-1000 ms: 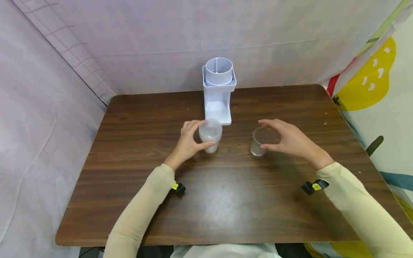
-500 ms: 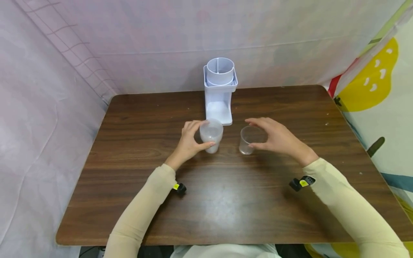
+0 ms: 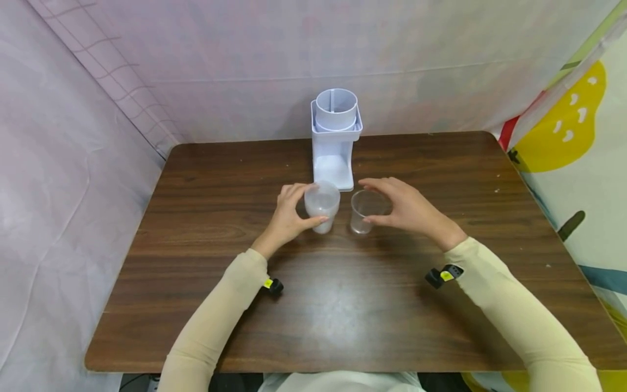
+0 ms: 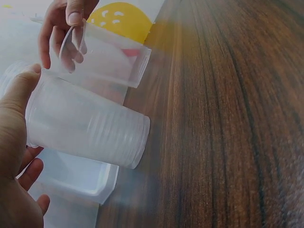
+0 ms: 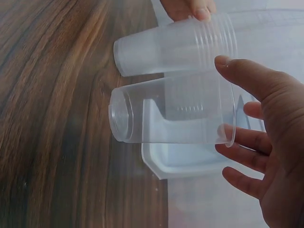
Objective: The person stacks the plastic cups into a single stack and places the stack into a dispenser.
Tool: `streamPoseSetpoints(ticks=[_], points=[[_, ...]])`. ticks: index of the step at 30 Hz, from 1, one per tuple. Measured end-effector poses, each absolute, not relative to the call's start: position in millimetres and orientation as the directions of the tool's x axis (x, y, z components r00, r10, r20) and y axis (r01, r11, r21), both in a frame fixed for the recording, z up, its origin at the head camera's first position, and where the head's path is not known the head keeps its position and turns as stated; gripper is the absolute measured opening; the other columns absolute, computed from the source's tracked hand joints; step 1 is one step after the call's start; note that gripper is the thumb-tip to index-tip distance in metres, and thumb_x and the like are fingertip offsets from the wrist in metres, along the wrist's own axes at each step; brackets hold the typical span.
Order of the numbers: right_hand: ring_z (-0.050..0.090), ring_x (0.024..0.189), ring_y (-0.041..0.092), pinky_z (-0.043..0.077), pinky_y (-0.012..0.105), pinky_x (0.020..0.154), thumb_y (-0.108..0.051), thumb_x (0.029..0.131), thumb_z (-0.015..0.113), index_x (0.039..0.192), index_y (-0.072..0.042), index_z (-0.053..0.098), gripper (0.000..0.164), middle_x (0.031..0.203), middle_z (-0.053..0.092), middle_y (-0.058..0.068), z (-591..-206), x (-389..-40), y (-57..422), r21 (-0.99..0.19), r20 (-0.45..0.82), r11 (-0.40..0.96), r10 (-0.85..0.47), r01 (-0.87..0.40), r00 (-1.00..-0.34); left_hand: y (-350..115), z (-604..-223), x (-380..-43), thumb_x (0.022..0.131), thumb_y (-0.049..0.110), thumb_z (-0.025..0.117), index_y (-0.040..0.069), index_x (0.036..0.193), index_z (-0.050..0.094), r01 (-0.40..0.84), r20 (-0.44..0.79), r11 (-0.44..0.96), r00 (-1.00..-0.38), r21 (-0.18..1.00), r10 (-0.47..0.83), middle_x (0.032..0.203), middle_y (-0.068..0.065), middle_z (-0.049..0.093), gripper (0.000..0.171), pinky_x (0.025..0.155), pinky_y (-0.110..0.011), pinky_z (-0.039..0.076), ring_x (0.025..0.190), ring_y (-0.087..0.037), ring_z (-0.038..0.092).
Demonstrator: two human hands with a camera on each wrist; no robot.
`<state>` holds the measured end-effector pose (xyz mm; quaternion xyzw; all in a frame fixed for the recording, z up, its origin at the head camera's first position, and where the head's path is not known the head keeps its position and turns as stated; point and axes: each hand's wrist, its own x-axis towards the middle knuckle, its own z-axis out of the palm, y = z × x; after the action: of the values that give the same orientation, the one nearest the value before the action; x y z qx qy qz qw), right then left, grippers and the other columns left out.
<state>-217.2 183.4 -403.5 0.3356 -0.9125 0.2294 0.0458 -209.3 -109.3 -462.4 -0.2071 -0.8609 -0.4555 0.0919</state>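
Note:
My left hand holds a stack of nested clear plastic cups between thumb and fingers near the rims. Several stacked rims show at the mouth of that stack in the right wrist view. A single clear plastic cup is pinched near its rim by my right hand, thumb on one side and fingers on the other. Both the stack and the single cup stand upright, side by side with a small gap between them. In the left wrist view the single cup appears beyond the stack.
Right behind the stack stands a white plastic holder with a round divided container on top. The brown wooden table ends at a pale curtain at the back. A patterned cloth hangs on the right.
My right hand has moved left with the single cup, bringing it close to the stack. My left hand and the stack have hardly moved.

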Motion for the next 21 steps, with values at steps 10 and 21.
streamPoseSetpoints(ticks=[10,21], points=[[0.06,0.11,0.025,0.052,0.048,0.092,-0.035,0.074,0.087,0.145,-0.017,0.048,0.082,0.125,0.065,0.009,-405.1,-218.0,177.0,-0.401,0.197,0.681,-0.59,-0.613,-0.783,-108.5,-462.4,-208.6,0.071,0.032,0.089,0.016,0.137,0.055,0.434,0.337,0.505,-0.9,0.746,0.275,0.13,-0.005,0.06,0.076,0.107,-0.049,0.031,0.123,-0.024,0.042],[0.06,0.107,0.024,0.052,0.046,0.09,-0.038,0.075,0.086,0.143,-0.017,0.05,0.08,0.122,0.065,0.009,-397.4,-217.1,177.9,-0.389,0.24,0.665,-0.595,-0.638,-0.767,-109.9,-463.6,-208.8,0.071,0.031,0.089,0.016,0.137,0.055,0.432,0.339,0.505,-0.901,0.747,0.27,0.13,-0.004,0.06,0.076,0.108,-0.05,0.031,0.122,-0.024,0.042]])
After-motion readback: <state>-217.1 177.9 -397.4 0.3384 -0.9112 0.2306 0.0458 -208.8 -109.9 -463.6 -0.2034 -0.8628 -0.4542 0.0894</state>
